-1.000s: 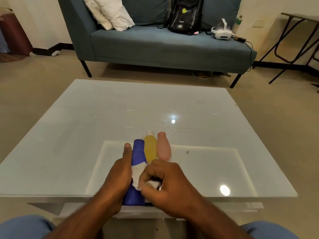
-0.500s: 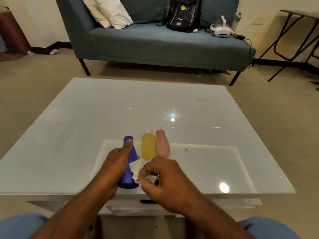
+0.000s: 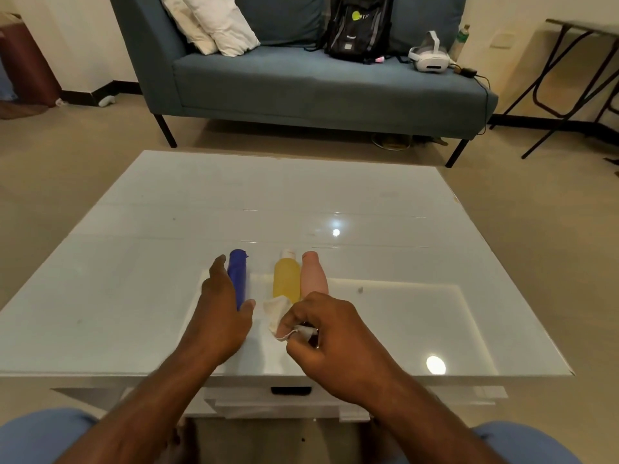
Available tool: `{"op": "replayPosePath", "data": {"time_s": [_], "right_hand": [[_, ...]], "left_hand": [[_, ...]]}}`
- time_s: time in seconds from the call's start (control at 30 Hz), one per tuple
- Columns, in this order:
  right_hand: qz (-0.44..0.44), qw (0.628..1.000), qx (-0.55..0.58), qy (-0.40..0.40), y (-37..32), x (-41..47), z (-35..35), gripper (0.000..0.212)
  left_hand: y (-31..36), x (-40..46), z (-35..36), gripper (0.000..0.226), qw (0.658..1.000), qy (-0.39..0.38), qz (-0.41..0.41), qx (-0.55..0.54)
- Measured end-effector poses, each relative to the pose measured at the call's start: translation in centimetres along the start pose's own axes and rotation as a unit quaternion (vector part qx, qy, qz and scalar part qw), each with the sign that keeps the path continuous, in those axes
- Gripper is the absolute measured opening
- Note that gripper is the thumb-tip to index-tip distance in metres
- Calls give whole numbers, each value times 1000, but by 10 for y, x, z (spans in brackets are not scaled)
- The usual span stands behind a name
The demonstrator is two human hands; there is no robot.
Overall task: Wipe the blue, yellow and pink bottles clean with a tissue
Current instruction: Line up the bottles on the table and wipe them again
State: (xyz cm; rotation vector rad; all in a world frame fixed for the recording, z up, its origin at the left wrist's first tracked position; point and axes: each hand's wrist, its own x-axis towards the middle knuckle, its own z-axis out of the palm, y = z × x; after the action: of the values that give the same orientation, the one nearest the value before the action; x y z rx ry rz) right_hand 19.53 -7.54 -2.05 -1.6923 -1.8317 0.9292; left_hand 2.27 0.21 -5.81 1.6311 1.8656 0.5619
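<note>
the blue bottle [image 3: 237,281] lies on the white glass table [image 3: 134,262], cap pointing away from me, a gap apart from the yellow bottle [image 3: 285,279] and the pink bottle [image 3: 313,274], which lie side by side touching. my left hand [image 3: 222,316] rests along the blue bottle's left side, fingers straight and together, thumb against its near end. my right hand [image 3: 330,336] pinches the crumpled white tissue [image 3: 278,313] in curled fingers, just before the yellow bottle's base. beyond the table stands a blue sofa [image 3: 318,85].
</note>
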Motion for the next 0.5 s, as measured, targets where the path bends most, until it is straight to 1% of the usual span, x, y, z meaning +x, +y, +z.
{"op": "replayPosePath", "data": {"time_s": [0.1,0.17,0.27,0.33,0.4,0.5], "right_hand": [[-4,1000,1,5,1,0,-2,14],[-7,1000,1,7,2,0,-3,13],[-12,1000,9,12,3,1,-3,13],[-11,1000,10,14,4,1,-3,12],[-9,1000,10,13,4,1,-4,13],[-11,1000,10,11,3,1,-4,12]], "left_hand": [[-5,2,-7,89,998,8,26,58],[-10,3,-13,88,991,15,38,125],[-17,0,-25,90,970,29,53,237],[-21,1,-32,88,957,36,59,283],[-28,3,-36,87,952,20,69,298],[-31,4,-33,97,954,-48,83,284]]}}
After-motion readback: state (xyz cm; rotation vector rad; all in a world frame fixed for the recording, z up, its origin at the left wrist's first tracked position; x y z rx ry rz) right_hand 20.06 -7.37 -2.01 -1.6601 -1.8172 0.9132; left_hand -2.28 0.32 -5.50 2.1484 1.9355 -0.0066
